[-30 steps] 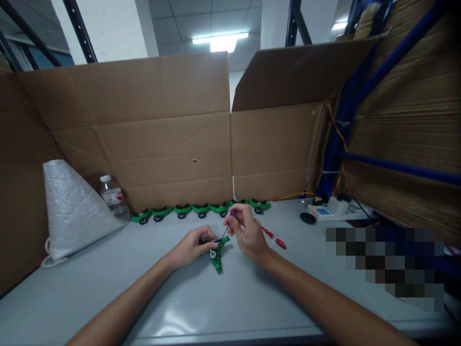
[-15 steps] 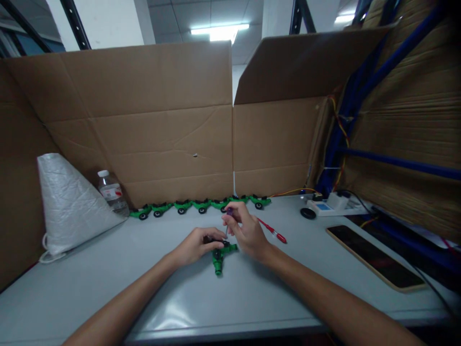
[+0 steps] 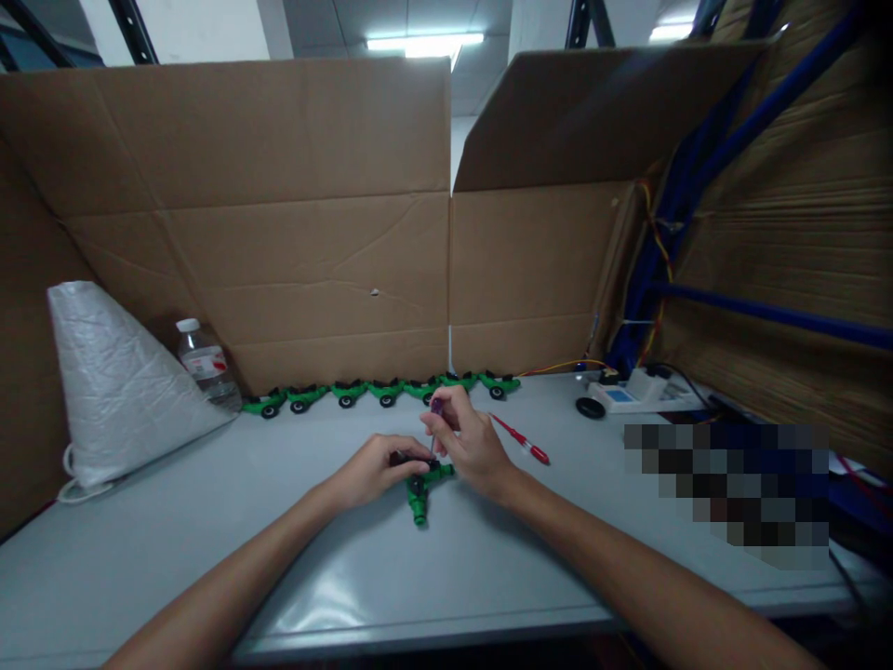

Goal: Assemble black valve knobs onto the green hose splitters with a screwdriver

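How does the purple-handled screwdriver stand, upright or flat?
Near upright: the right hand holds the screwdriver handle-up, aimed down at the green part. Whether its tip is seated, I cannot tell.

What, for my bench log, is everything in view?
Green assembly: one, green/black, centre
Purple-handled tool: one, purple, centre
Red tool: one, red, right of centre
Row pieces: seven visible, green/black, along back
Bottle: one, clear, back left
Bag: one, silver, far left
Disc: one, black, back right
Power strip: one, white, back right
Wires: several, red/yellow, right
Table: one, grey, foreground
Cardboard: several, brown, back and sides
Rack bars: several, blue, right
Posts: several, black, top
Lights: two, white, ceiling
Pixelated patch: one, dark, right
Left hand: one, bare, holding green assembly
Right hand: one, bare, holding purple-handled tool
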